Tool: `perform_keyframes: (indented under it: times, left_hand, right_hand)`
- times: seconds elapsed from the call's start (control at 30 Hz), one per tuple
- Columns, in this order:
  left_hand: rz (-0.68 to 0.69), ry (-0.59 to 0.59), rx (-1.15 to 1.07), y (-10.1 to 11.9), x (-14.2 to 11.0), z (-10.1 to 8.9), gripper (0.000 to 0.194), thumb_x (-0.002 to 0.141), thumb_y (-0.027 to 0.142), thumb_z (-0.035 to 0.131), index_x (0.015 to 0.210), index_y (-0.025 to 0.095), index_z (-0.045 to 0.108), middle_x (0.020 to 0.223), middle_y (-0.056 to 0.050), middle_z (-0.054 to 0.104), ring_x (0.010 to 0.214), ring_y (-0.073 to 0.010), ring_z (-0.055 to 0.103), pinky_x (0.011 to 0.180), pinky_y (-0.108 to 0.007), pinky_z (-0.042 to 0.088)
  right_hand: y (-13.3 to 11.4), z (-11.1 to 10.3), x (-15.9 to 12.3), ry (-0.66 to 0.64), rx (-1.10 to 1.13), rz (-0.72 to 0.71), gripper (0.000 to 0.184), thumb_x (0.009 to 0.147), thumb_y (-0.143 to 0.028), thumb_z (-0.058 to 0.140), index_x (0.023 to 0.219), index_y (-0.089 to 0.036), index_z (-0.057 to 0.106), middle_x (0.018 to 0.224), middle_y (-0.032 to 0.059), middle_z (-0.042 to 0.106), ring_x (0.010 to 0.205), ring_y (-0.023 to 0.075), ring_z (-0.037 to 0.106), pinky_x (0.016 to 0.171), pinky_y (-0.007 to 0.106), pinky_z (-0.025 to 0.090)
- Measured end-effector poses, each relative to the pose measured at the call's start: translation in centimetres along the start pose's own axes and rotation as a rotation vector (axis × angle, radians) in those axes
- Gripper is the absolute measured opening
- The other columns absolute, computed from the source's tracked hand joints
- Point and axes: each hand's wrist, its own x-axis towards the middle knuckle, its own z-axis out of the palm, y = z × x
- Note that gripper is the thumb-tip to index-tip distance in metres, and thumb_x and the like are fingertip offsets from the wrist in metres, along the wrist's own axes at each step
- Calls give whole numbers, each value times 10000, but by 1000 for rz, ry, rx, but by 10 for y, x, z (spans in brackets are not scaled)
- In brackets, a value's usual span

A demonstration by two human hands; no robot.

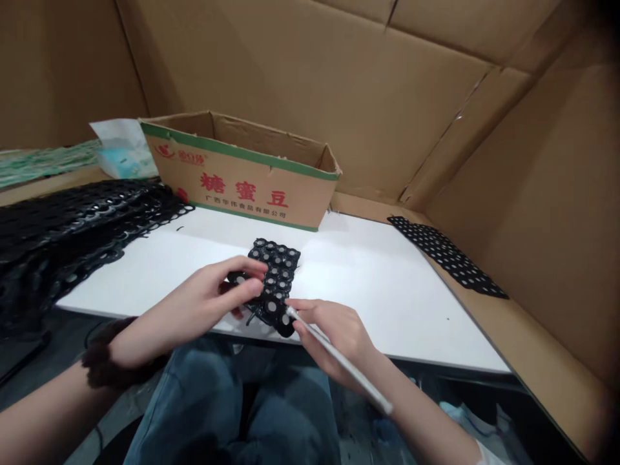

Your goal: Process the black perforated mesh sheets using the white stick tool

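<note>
Denim-clad legs (pixel 203 394) sat below a black, pale-dotted sheet (pixel 277 278) at the near edge of the worktop (pixel 387 284). Left fingers (pixel 245 263) pinched the sheet; right fingers (pixel 310 306) closed around a white stick (pixel 341 358) angled to its edge. Behind stood an open carton (pixel 242 181).

Cardboard everywhere, honestly. There's a plain brown back wall (pixel 349 84), a left wall (pixel 58 71) and a right wall (pixel 547 194), all meeting at visible corners. The back one's got a long crease slanting down toward the right, plus a short dark seam up top. White tabletop (pixel 402 290) in the middle, flat and kinda glossy, with a cardboard strip (pixel 523 342) running along its right side. Light's soft and brightest on the white surface; the gray floor (pixel 112 420) underneath is pretty dim.
</note>
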Motion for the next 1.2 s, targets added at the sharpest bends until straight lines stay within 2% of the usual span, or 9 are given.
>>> perform_keyframes:
  times: [0.13,0.27,0.4,0.57,0.7,0.77,0.83,0.93,1.2]
  left_hand:
    - [105,-32,189,8,16,-4,315,789,446,604,1030,248,653,963,-17,692,782,-177,631,639,-213,484]
    - [197,31,152,12,31,0,209,784,379,629,922,228,672,853,-1,697,726,-153,627,640,-202,482]
    - [242,-13,78,19,46,6,173,796,357,630,898,225,676,871,2,706,766,-151,651,653,-194,492]
    - [295,-48,64,24,61,12,153,799,357,636,871,232,688,834,12,716,743,-145,664,632,-180,498]
    - [315,-24,65,17,72,14,176,810,368,622,895,230,689,853,7,718,744,-145,669,630,-171,508]
    - [341,-7,70,11,76,16,185,813,367,616,910,230,694,884,3,718,760,-145,668,656,-169,512]
    - [363,12,74,5,78,17,198,816,367,613,934,234,698,929,-2,718,800,-152,667,689,-171,516]
    - [352,53,63,-1,80,17,219,814,381,616,951,231,697,941,-10,721,818,-164,671,697,-188,530]
    - [344,77,26,-6,75,18,179,829,340,610,965,250,681,919,22,726,766,-133,681,689,-180,550]
  right_hand:
    - [13,-9,2,17,63,136,73,884,-143,494,894,-176,558,953,106,721,894,187,699,738,281,564]
    - [25,-23,7,73,313,387,95,896,-208,512,804,-196,529,937,79,719,928,190,687,733,281,555]
    - [33,-32,9,169,535,591,184,899,-293,529,744,-195,509,907,62,725,856,181,691,731,299,566]
    - [44,-43,5,352,725,663,212,906,-320,523,738,-193,501,840,48,735,816,185,707,673,300,593]
    - [52,-58,4,618,619,668,185,913,-315,517,767,-202,507,882,35,735,854,201,710,678,323,599]
    - [51,-61,9,600,501,647,205,904,-305,533,734,-191,532,962,56,725,886,205,700,729,340,590]
    - [48,-58,19,478,423,591,188,889,-290,557,733,-184,570,982,66,716,927,212,683,828,378,558]
    - [45,-44,38,327,473,503,168,884,-279,563,743,-189,582,973,58,708,936,208,669,853,393,537]
    - [54,-7,50,359,673,500,139,896,-273,546,784,-193,564,916,42,678,860,170,659,792,347,526]
